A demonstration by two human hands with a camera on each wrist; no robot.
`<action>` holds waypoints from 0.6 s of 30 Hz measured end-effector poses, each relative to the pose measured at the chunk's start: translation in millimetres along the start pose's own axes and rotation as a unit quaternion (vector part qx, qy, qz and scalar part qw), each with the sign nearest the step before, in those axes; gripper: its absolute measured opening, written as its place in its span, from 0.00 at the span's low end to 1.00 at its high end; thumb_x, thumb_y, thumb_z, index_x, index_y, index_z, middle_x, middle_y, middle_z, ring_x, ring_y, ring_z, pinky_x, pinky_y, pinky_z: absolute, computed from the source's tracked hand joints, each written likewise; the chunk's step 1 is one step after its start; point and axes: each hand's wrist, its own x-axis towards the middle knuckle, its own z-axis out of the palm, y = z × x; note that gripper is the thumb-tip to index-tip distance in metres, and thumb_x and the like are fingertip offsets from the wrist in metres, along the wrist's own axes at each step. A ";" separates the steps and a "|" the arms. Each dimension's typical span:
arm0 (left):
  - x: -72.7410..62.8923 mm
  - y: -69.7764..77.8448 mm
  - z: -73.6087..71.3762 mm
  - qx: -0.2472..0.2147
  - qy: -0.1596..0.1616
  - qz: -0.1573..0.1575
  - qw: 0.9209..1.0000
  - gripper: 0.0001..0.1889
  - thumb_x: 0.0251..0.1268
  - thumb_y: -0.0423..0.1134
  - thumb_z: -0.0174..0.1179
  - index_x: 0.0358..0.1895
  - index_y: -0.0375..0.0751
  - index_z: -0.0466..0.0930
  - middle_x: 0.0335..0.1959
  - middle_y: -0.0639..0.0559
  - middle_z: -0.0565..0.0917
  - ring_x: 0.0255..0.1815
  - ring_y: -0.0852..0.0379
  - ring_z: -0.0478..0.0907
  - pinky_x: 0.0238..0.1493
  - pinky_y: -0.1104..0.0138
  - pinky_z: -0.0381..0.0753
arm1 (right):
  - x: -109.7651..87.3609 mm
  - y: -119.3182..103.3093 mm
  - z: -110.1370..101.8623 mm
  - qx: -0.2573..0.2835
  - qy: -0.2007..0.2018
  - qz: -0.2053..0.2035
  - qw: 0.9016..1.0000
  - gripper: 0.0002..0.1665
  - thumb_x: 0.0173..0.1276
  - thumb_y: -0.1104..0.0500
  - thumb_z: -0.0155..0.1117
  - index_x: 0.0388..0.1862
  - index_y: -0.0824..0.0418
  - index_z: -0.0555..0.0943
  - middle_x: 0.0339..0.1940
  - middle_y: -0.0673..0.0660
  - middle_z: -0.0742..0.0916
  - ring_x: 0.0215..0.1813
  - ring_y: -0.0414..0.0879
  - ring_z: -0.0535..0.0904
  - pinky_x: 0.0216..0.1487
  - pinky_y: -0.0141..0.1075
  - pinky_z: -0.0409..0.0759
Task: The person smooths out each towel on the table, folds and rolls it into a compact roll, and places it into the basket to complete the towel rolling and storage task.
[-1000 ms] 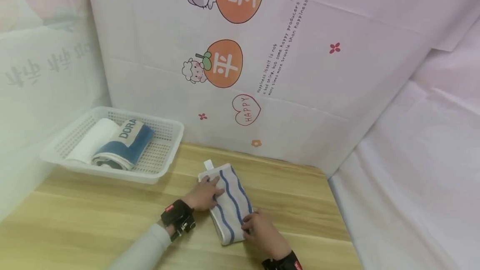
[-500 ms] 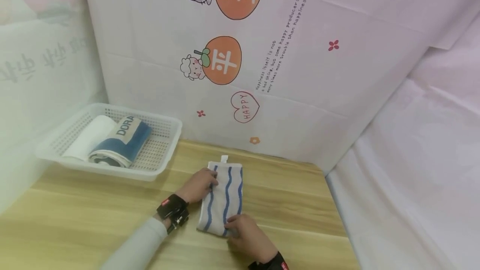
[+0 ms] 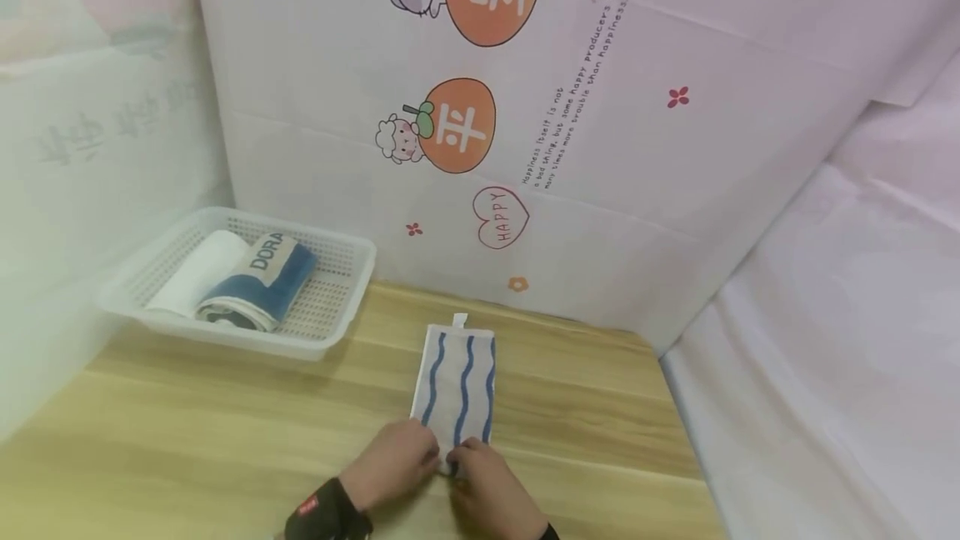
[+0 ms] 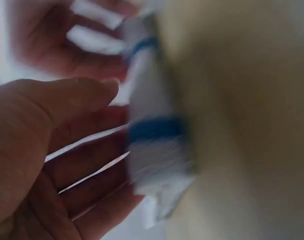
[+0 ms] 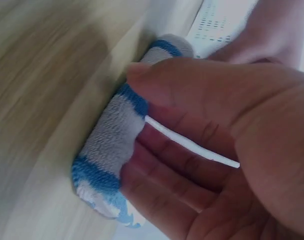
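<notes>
A folded white towel (image 3: 459, 382) with wavy blue stripes lies lengthwise on the wooden table, its white tag (image 3: 460, 320) at the far end. My right hand (image 3: 495, 486) pinches the towel's near end; in the right wrist view its thumb (image 5: 162, 82) lies over the folded edge (image 5: 114, 130) and the fingers are on the upper side. Beside it, my left hand (image 3: 393, 461) is at the near left corner. The blurred left wrist view shows its fingers (image 4: 99, 150) extended and touching the towel (image 4: 157, 100), with the thumb tip close to the edge.
A white plastic basket (image 3: 330, 307) stands at the back left of the table (image 3: 225, 423). In it lie a white rolled towel (image 3: 202, 273) and a blue and beige rolled towel (image 3: 262, 282) lettered DORA. A printed cloth (image 3: 600, 257) hangs behind the table.
The towel has turned from slanted to nearly straight away from me. My left hand has slid from its far left side to its near corner; my right hand has moved to the near end.
</notes>
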 end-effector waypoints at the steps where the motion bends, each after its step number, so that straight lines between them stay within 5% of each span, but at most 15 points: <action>1: -4.0 2.3 4.3 0.000 0.006 0.000 1.000 0.11 0.59 0.37 0.69 0.21 0.49 0.80 0.18 0.62 0.75 0.22 0.65 0.69 0.26 0.69 0.72 | -0.2 -0.9 0.4 -0.007 0.005 0.002 1.000 0.15 0.55 0.67 0.68 0.43 0.62 0.84 0.37 0.49 0.82 0.39 0.38 0.78 0.42 0.33 0.81; 6: -11.1 6.4 21.7 0.013 0.056 0.011 0.998 0.09 0.53 0.30 0.68 0.25 0.47 0.78 0.22 0.58 0.78 0.24 0.61 0.73 0.28 0.67 0.75 | 2.8 -2.2 3.1 -0.033 0.014 0.022 0.999 0.14 0.54 0.68 0.68 0.40 0.61 0.79 0.34 0.50 0.79 0.35 0.39 0.75 0.37 0.34 0.79; 10: -9.1 13.7 30.2 0.078 0.083 0.028 0.993 0.09 0.51 0.28 0.67 0.24 0.46 0.77 0.23 0.56 0.78 0.25 0.58 0.74 0.27 0.67 0.76 | 5.7 -4.9 10.3 -0.073 0.035 0.036 0.996 0.12 0.58 0.67 0.69 0.39 0.61 0.77 0.31 0.51 0.77 0.32 0.41 0.73 0.33 0.35 0.77; 14: -4.6 22.7 34.8 0.155 0.085 0.013 0.984 0.09 0.47 0.29 0.68 0.24 0.47 0.77 0.22 0.56 0.77 0.24 0.58 0.74 0.26 0.67 0.75 | 10.2 -7.7 17.2 -0.122 0.052 0.044 0.990 0.10 0.62 0.66 0.67 0.40 0.61 0.77 0.31 0.52 0.78 0.32 0.43 0.74 0.30 0.35 0.76; 18: 0.5 27.2 36.2 0.167 0.082 -0.006 0.982 0.09 0.47 0.28 0.67 0.26 0.46 0.78 0.22 0.55 0.77 0.25 0.58 0.73 0.27 0.68 0.75 | 13.9 -3.7 19.2 -0.163 0.059 0.038 0.984 0.09 0.62 0.66 0.66 0.40 0.60 0.78 0.30 0.53 0.80 0.32 0.45 0.76 0.30 0.36 0.76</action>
